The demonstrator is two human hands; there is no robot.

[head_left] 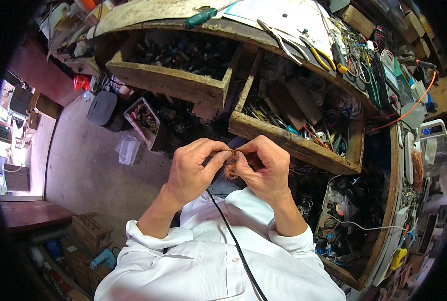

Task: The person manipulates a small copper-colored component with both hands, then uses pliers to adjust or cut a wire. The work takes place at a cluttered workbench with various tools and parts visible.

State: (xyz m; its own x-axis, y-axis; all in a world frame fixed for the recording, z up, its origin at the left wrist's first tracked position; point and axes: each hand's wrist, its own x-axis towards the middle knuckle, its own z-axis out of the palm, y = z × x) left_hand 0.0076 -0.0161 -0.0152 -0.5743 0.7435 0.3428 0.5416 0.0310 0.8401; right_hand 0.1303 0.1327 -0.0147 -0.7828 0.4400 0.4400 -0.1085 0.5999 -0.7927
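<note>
My left hand (pixel 194 161) and my right hand (pixel 265 164) meet in front of my chest, thumbs and forefingers pinched close together. Between them hangs a small tangle of fine copper-coloured wire (pixel 230 171). Both hands are closed on this wire, though the exact spot where the fingertips grip is too small to make out. A black cord (pixel 236 241) runs down over my white shirt below the hands; its upper end lies just under the left wrist.
Ahead, a wooden drawer (pixel 165 83) and a second drawer (pixel 293 143) of tools stand open under the workbench (pixel 153 14). On it lie a green screwdriver (pixel 201 18) and yellow-handled pliers (pixel 319 56). A white bin (pixel 142 120) and a black container (pixel 104 109) stand on the floor.
</note>
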